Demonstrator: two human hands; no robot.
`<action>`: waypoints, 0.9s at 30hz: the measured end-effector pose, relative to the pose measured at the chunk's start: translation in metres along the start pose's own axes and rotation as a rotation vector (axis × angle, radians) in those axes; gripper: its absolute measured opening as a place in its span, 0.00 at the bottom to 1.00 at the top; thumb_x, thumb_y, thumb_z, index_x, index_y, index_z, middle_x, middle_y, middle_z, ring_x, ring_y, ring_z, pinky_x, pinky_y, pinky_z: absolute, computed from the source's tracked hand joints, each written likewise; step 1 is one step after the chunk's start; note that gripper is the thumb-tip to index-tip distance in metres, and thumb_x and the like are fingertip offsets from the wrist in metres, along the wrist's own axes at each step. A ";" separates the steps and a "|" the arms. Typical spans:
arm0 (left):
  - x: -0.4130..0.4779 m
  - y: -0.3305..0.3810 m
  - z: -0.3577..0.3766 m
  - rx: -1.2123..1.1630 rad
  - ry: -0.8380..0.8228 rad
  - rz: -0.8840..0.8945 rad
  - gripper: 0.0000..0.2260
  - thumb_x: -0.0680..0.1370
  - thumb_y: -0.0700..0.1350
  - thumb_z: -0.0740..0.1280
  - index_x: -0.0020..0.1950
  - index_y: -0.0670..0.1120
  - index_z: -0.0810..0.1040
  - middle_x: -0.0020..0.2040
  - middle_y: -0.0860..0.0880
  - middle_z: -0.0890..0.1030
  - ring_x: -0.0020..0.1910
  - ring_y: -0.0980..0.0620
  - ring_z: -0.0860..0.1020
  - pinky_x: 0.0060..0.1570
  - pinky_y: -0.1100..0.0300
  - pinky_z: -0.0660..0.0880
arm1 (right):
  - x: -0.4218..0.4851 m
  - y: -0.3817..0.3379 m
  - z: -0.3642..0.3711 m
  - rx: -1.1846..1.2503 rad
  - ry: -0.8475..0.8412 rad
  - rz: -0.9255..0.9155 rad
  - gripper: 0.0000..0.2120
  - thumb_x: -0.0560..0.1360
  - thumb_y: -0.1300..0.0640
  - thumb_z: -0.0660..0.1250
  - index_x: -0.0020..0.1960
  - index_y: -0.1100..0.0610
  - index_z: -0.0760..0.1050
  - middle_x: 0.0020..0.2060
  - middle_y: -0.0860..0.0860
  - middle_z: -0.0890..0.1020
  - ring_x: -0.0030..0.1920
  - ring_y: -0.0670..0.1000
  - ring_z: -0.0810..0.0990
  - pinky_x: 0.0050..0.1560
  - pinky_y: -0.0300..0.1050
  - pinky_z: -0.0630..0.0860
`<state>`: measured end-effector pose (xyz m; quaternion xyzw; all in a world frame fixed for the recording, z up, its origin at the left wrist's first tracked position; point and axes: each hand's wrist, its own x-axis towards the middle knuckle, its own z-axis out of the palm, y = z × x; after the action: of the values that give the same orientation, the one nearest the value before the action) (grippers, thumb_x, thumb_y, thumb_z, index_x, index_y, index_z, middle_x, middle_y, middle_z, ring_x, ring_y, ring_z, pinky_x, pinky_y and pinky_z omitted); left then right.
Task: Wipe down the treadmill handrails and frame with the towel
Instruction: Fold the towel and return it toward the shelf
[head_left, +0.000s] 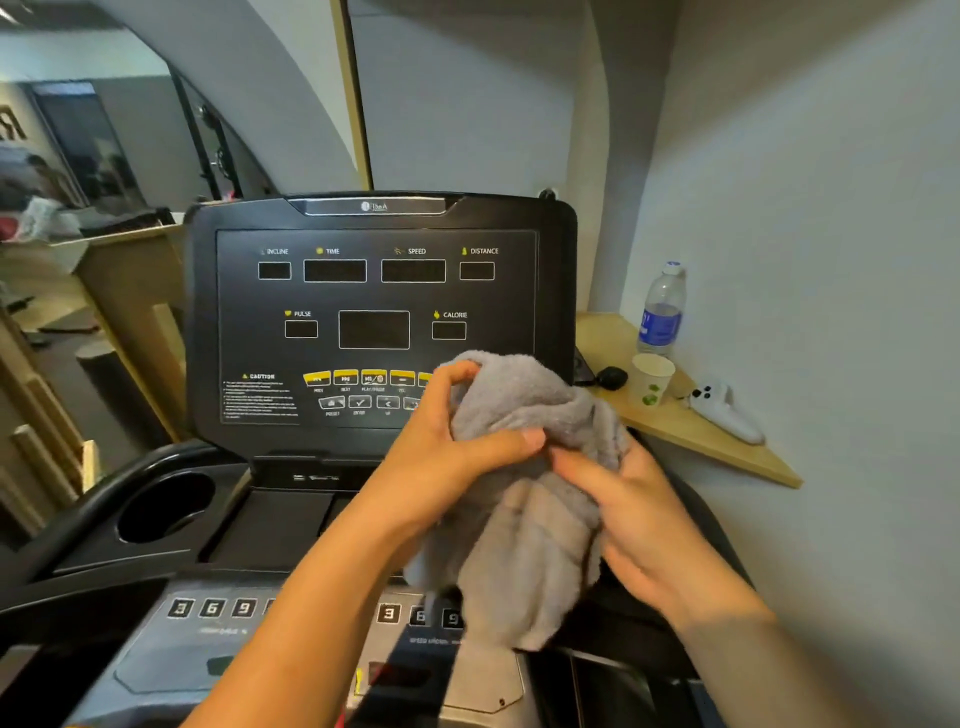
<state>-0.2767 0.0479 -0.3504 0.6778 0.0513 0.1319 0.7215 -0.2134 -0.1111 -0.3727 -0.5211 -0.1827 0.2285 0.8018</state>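
A grey towel hangs bunched in front of the lower right of the black treadmill console. My left hand grips its upper left part, thumb across the cloth. My right hand holds the right side, fingers pressed into the folds. The towel's lower end drapes over the speed keys. The left handrail curves along the left of the console tray; the right handrail is mostly hidden behind the towel and my right hand.
A cup holder is sunk in the tray at left. On a wooden corner shelf at right stand a water bottle, a paper cup, a white controller and a small black object. A wall is close on the right.
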 end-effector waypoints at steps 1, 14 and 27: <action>0.002 0.003 -0.006 -0.089 0.005 -0.034 0.29 0.63 0.47 0.79 0.63 0.55 0.75 0.59 0.44 0.82 0.54 0.44 0.83 0.52 0.50 0.79 | 0.002 -0.006 -0.003 0.039 0.050 -0.016 0.20 0.70 0.62 0.68 0.62 0.56 0.76 0.54 0.56 0.84 0.56 0.56 0.83 0.56 0.54 0.79; 0.004 -0.002 -0.004 -0.226 -0.010 -0.191 0.19 0.71 0.49 0.73 0.56 0.38 0.79 0.49 0.42 0.80 0.48 0.45 0.78 0.51 0.49 0.73 | 0.012 -0.048 -0.024 -0.246 0.160 -0.095 0.10 0.76 0.63 0.67 0.55 0.55 0.79 0.48 0.54 0.86 0.49 0.54 0.85 0.50 0.51 0.81; 0.001 0.014 -0.022 0.191 -0.269 -0.097 0.17 0.65 0.38 0.79 0.53 0.45 0.84 0.51 0.44 0.85 0.51 0.45 0.84 0.50 0.51 0.80 | 0.008 -0.063 -0.038 -0.257 -0.092 0.214 0.09 0.72 0.59 0.71 0.52 0.58 0.79 0.39 0.51 0.86 0.39 0.48 0.85 0.39 0.40 0.80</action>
<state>-0.2829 0.0701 -0.3378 0.7516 -0.0006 -0.0005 0.6596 -0.1761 -0.1574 -0.3288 -0.6247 -0.1902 0.3109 0.6906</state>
